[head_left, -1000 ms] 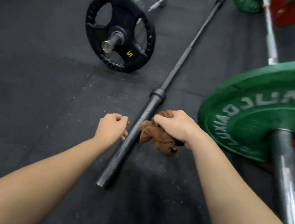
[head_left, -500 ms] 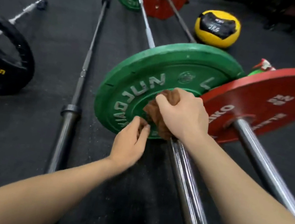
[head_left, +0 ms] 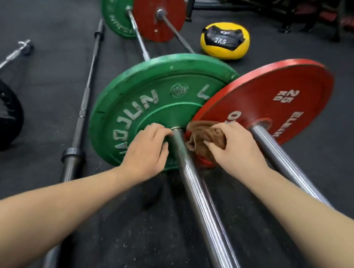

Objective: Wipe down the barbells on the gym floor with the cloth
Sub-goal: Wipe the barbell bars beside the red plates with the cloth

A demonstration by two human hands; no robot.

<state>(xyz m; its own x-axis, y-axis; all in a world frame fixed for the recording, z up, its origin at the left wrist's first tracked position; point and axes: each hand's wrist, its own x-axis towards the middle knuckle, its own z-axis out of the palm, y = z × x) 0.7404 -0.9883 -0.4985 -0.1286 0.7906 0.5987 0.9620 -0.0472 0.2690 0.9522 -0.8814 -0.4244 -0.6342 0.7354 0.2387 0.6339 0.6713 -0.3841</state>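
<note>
**Near end of a loaded barbell, with cloth.** We look down on a barbell [head_left: 140, 40] lying on the rubber floor [head_left: 45, 44]. Its green plate [head_left: 143, 104] stands on edge, and its steel sleeve [head_left: 201, 204] points toward us. A red plate [head_left: 272, 98] on a neighbouring bar overlaps the green one from the right.

**Handling.** We judge the bar and plates to be heavy and rigid. They are better wiped where they lie than lifted. The polished sleeve looks smooth and probably slippery, so we would wrap the cloth round it just outside the plate and draw it toward the free end. The cloth [head_left: 204, 136] is brown, soft and light, and it bunches easily.

**Grip.** The right hand [head_left: 237, 149] holds the cloth in a closed fist, with the fingers curled over the wad. It presses the wad into the gap between the sleeve root and the red plate. The left hand [head_left: 147, 150] rests on the face of the green plate, just beside the sleeve. Its fingers are loosely bent, and we see nothing held in them.

**Also present.** A bare bar [head_left: 90, 76] lies to the left, and a yellow ball [head_left: 225, 40] lies beyond.
</note>
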